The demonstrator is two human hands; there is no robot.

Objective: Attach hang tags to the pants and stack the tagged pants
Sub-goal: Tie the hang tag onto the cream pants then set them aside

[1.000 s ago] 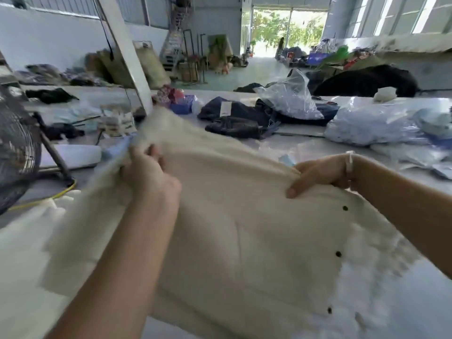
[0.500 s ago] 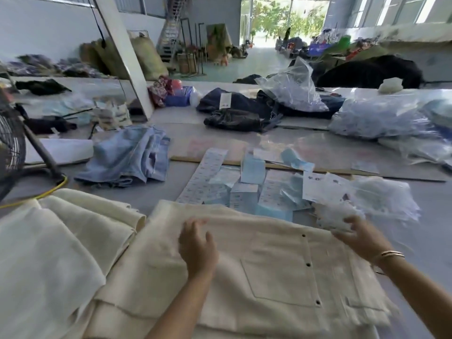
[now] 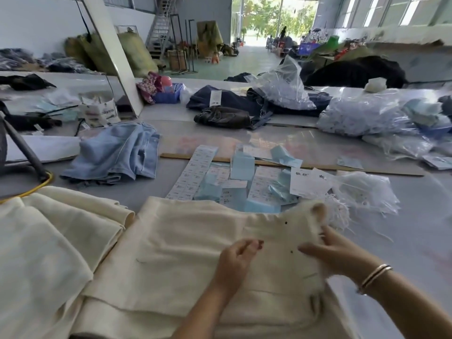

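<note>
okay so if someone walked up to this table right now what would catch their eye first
Probably the cream pants spread flat at the near edge, with both hands on the waistband end: the left hand curled on the fabric, the right hand gripping the bunched edge. Just beyond lie scattered blue and white hang tags. To the left sits a pile of cream pants, with crumpled light blue jeans behind it.

Two hands counted: left (image 3: 236, 261), right (image 3: 336, 256). One bracelet (image 3: 374, 277), on right wrist. Four dark studs seen on cream pants (image 3: 186, 243). One jeans heap (image 3: 117, 152). One blue basket (image 3: 168, 94). One label strip (image 3: 195, 170). Blue tags (image 3: 242, 165) too jumbled for count.
</note>
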